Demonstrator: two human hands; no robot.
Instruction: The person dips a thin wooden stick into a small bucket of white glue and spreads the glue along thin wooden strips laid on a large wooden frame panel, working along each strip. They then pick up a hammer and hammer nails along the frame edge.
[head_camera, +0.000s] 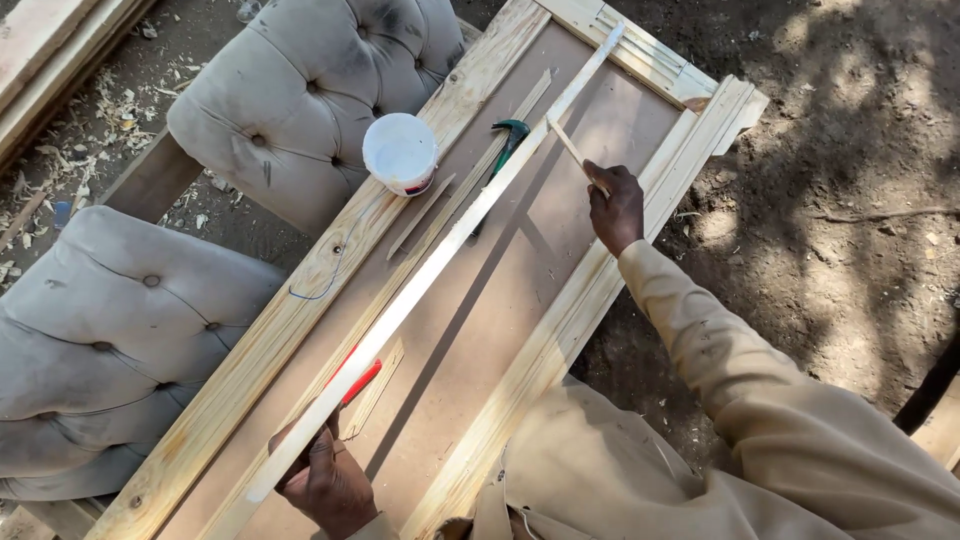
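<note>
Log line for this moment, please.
left hand: grips long strip | right hand: small stick against strip | door panel underneath

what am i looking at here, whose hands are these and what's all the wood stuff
This is one picture from a camera worn on a person's head, looking down at their own two bare hands. There is no machine.

The left hand grips the near end of a long thin wooden strip, which runs slantwise above a wooden door panel with pale pine framing. The right hand holds a small wooden stick whose tip meets the strip.

On the panel lie a white plastic tub, a hammer with a green head, a red-handled tool partly hidden under the strip, and some loose thin slats. The panel rests on grey tufted cushioned seats. Around it is bare dirt with wood shavings.
</note>
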